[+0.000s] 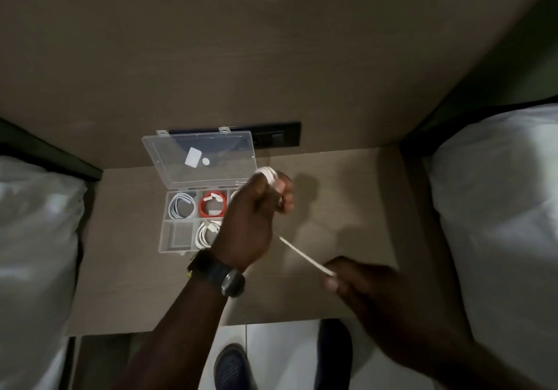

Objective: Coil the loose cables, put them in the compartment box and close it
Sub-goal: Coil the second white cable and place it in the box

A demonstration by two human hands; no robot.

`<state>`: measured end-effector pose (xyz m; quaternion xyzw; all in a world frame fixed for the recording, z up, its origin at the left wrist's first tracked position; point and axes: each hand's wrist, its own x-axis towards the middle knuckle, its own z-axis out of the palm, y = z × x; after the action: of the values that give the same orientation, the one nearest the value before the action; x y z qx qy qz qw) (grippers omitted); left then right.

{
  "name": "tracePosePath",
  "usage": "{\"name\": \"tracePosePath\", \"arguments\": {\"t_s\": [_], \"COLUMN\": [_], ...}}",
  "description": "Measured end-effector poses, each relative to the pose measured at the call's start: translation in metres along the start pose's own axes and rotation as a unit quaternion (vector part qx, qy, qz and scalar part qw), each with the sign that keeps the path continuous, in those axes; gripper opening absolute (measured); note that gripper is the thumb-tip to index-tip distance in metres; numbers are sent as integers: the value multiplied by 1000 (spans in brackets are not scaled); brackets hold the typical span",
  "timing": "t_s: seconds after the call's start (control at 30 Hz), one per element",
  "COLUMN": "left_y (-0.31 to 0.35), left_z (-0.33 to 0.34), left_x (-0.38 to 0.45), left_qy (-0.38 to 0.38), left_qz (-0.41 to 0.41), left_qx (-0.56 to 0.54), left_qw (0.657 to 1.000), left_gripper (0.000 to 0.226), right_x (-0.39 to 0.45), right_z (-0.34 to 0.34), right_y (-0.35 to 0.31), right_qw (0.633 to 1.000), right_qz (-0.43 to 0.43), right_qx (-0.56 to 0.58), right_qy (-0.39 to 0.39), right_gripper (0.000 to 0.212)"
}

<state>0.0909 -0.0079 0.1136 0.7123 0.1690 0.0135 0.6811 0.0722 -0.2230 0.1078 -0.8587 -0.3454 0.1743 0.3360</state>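
Head view, open compartment box (169,232), pillows (498,208) flanking

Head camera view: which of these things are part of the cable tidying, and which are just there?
Part of the job:
- white cable, stretched between left hand and right hand
- compartment box, lid open
- coiled red cable in the box

Just there:
- wristwatch
- pillows
- wall socket
- shoes
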Motion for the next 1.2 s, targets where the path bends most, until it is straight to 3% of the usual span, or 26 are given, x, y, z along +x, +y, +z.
{"name": "tracePosePath", "arguments": {"t_s": [0.07, 0.17, 0.23, 0.3, 0.37, 0.4, 0.5, 0.57, 0.67, 0.73, 0.8, 0.87, 0.93, 1.03, 1.13, 1.2], "left_y": [-11, -12, -3, 8, 14, 15, 11, 2, -9, -14, -16, -16, -15, -14, -19, -23], "left_z": [8, 23, 30, 31, 26, 23, 15, 12, 15, 24, 30, 31, 31, 41, 48, 48], "left_x": [-14, -38, -49, -48, -40, -34, -21, -20, -27, -38, -48, -51, -50, -49, -50, -49], "left_qy": [-100, -169, -221, -237, -181, -126, 26, 83, 116, 81, 54, 63, 70, 108, 163, 169], "left_qz": [-7, -85, -172, -202, -176, -157, -125, -102, -70, -55, -61, -68, -59, -87, -113, -131], "left_qx": [98, 25, -131, -359, -521, -557, -539, -456, -252, -123, -88, -82, -95, -167, -177, -208], "left_qw": [990, 982, 951, 880, 815, 806, 833, 880, 958, 988, 993, 992, 991, 976, 964, 955], "left_gripper": [19, 55, 57, 38, 28, 29, 30, 28, 29, 28, 26, 25, 29, 27, 30, 31], "right_x": [11, 43, 65, 77, 72, 64, 32, 17, 16, 22, 32, 45, 54, 55, 53, 50], "right_z": [-29, -66, -77, -62, -28, -9, 33, 40, 21, 4, -6, -5, 5, 20, 35, 45], "right_y": [2, 19, 30, 37, 36, 32, 6, -12, -28, -28, -24, -21, -17, -17, -23, -26], "right_qw": [999, 985, 977, 979, 986, 987, 994, 998, 1000, 998, 984, 946, 903, 912, 960, 974], "right_qz": [-11, -64, -35, 6, 44, 54, 14, -1, -18, -38, -18, 88, 166, 181, 117, 87], "right_qx": [-16, -13, 57, 85, 102, 118, 109, 61, -3, 12, 117, 264, 342, 291, 160, 105], "right_qy": [48, 157, 202, 188, 127, 94, 23, 3, 0, 48, 130, 168, 197, 226, 197, 183], "right_gripper": [24, 13, 13, 13, 19, 23, 24, 28, 30, 23, 18, 31, 42, 38, 39, 42]}}
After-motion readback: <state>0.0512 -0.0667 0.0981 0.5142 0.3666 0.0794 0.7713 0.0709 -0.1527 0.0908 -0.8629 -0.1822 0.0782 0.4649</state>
